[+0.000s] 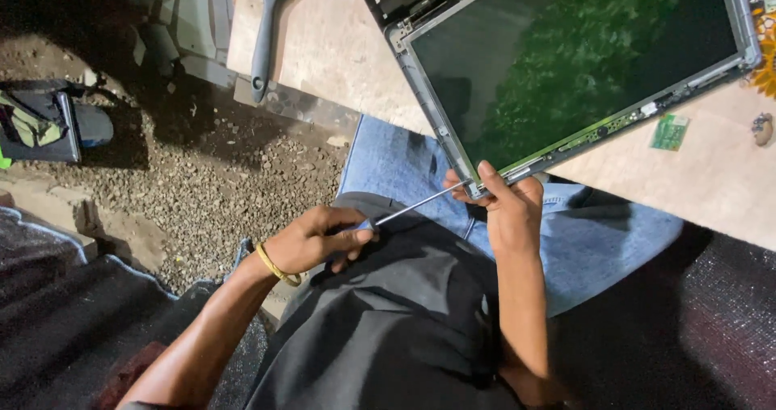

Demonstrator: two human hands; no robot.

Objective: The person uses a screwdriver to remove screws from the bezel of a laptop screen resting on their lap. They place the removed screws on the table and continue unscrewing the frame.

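Left grip [311, 240] closed round screwdriver [408, 209], right grip [505, 204] pinching laptop screen panel [566, 62] corner overhanging bench [339, 46] edge; likely to slip and gouge the panel if tip skids.

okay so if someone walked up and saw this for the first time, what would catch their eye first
Most likely the large dark screen panel in its bare grey frame, lying tilted across the pale table at upper right. Next, the two hands at its near corner: the left hand holds a thin screwdriver with its tip at that corner, which the right hand steadies. A grey-handled brush lies at top left.
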